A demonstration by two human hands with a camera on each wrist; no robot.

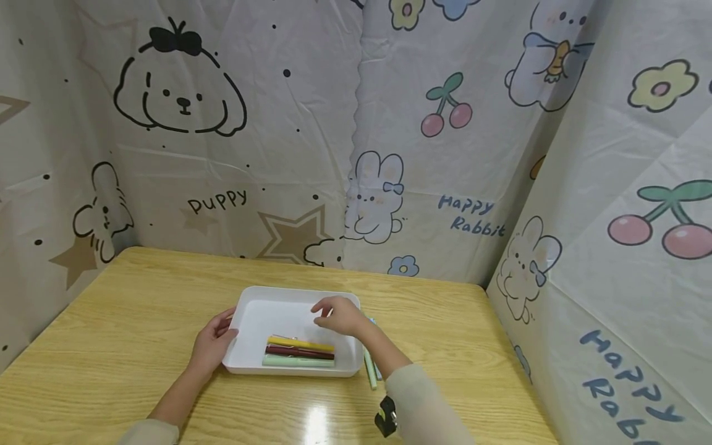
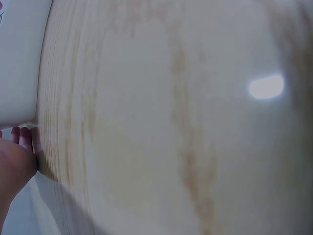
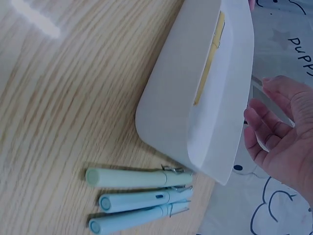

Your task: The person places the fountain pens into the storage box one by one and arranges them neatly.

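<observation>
A shallow white tray (image 1: 278, 309) lies on the table. At its left end my left hand (image 1: 210, 345) holds the side, thumb by the rim; the left wrist view shows only part of that hand (image 2: 17, 161) beside the tray wall (image 2: 19, 63). Inside, near the front wall, lie a yellow pen (image 1: 303, 343), a dark red pen (image 1: 300, 352) and a light green pen (image 1: 297, 361), side by side. My right hand (image 1: 342, 316) hovers above the tray's right part, fingers loosely bent, holding nothing. In the right wrist view only the yellow pen (image 3: 210, 63) shows inside.
Just right of the tray, on the wooden table (image 1: 139, 309), lie a pale green pen (image 3: 132, 177) and two light blue pens (image 3: 142, 198). A printed cloth (image 1: 311, 123) hangs behind and at both sides. A small black object (image 1: 385, 417) shows by the right sleeve.
</observation>
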